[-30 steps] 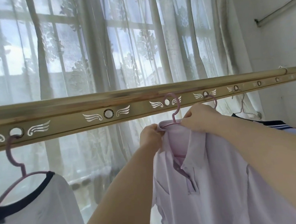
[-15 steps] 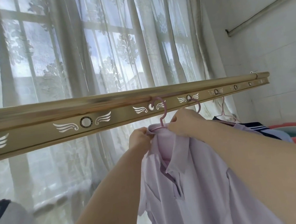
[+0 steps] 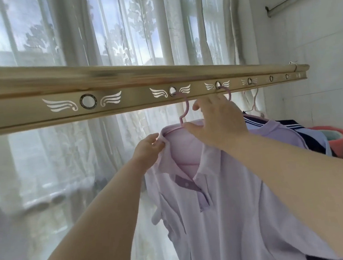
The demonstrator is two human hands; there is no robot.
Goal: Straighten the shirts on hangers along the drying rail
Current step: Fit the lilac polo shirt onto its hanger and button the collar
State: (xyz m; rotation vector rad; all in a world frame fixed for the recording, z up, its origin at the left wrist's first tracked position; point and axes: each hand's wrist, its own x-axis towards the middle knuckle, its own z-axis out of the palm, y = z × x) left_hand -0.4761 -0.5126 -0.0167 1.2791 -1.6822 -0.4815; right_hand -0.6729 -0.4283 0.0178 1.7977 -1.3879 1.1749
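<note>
Both arms are stretched up to the lilac shirt (image 3: 226, 198). It hangs on a pink hanger (image 3: 186, 107) hooked in a hole right of the middle of the rail (image 3: 118, 78). The left hand (image 3: 147, 149) pinches the collar's left edge. The right hand (image 3: 216, 123) is at the hanger's neck, thumb and forefinger spread, with the thumb touching the collar. Its other fingers are hidden.

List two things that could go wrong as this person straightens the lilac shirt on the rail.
1. The left hand pinches the collar of the lilac shirt; a hard tug could drag it lopsided on the pink hanger.
2. The right hand is at that hanger's neck, close to the neighbouring hanger's hook; a nudge might lift either hook out of its hole in the rail.
</note>
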